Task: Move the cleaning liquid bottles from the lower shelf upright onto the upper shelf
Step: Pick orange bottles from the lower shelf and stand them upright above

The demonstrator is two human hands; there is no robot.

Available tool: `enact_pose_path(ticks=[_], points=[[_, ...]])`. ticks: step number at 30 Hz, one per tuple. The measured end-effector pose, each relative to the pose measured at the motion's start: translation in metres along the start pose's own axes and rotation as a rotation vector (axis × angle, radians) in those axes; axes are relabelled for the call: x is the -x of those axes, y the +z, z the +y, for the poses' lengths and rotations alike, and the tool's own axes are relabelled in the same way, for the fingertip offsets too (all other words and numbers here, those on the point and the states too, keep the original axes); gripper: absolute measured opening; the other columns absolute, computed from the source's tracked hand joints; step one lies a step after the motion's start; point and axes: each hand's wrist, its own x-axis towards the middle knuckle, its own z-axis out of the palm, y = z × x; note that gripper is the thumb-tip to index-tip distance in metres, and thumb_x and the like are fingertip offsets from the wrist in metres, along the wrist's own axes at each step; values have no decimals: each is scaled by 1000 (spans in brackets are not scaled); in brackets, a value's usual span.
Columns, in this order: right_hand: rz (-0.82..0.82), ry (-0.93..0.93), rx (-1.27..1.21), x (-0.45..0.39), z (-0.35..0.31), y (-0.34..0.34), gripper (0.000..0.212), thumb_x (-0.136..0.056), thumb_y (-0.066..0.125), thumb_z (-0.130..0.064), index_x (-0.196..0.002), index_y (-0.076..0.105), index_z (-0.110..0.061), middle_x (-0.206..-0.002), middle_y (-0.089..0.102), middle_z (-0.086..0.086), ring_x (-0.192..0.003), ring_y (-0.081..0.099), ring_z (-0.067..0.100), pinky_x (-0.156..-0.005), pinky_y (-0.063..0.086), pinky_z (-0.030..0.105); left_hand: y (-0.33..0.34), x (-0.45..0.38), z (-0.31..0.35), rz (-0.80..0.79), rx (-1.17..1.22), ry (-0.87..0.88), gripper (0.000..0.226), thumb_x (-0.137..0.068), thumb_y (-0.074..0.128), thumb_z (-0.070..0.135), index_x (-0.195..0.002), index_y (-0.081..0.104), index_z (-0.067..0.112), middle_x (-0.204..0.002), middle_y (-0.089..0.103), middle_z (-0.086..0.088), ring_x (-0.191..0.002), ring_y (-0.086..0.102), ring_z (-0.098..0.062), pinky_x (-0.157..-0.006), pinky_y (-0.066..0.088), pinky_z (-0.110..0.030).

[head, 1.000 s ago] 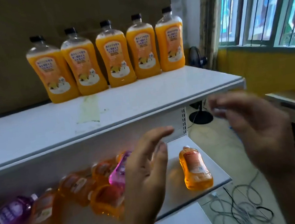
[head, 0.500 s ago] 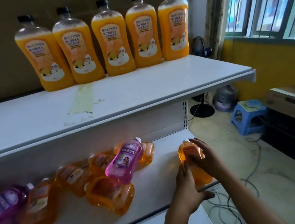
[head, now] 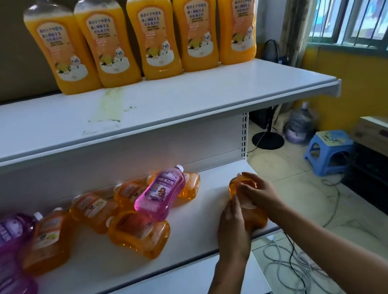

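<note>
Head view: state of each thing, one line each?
Lone orange bottle: lying on lower shelf, gripped by both hands.
Left hand: grips it.
Right hand: grips it.
Five large orange bottles: upright on upper shelf.
Pink bottle: lying across orange ones.

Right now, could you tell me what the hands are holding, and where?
Both grip the lying orange bottle: left hand on its lower body, right hand over its upper part.
</note>
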Motion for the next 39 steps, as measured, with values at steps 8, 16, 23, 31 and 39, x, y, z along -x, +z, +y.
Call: enact_pose_path(ticks=[8, 16, 23, 31, 39], points=[[-118, -105, -271, 45, -53, -14, 68, -80, 73, -9, -142, 48, -25, -130, 59, 8, -114, 63, 21, -77, 56, 20, -55, 21, 0, 142, 733, -106, 59, -86, 73, 12, -132, 52, 43, -106, 64, 35, -98, 62, 12, -77, 47, -2], [-446, -149, -606, 56, -81, 11, 74, -84, 69, -17, -146, 41, -44, -152, 37, 12, -128, 52, 41, -99, 50, 55, -100, 41, 7, 93, 896, -181, 34, -78, 54, 66, -112, 52, 65, -110, 57, 44, -109, 59, 10, -96, 45, -23], [-359, -178, -295, 63, -120, 59, 74, -57, 86, -49, -126, 58, -43, -135, 52, 7, -109, 64, 30, -75, 60, 34, -133, 72, -16, 242, 792, -53, 52, -85, 56, 56, -132, 37, 68, -131, 46, 46, -122, 47, 18, -92, 43, -8], [-374, -425, 105, 85, -145, 138, 69, -73, 81, -47, -131, 44, -48, -126, 58, -5, -110, 62, 16, -84, 59, 34, -170, 101, -38, 301, 818, -122, 105, -72, 85, 37, -128, 9, 81, -116, 43, 57, -103, 54, 24, -69, 49, -5], [-821, -402, 101, 107, -158, 191, 63, -78, 72, -54, -129, 38, -64, -127, 51, -32, -111, 58, -3, -80, 57, 16, -214, 154, -82, 396, 877, -173, 101, -64, 90, 40, -125, 21, 83, -124, 53, 40, -117, 59, 3, -81, 56, -19]])
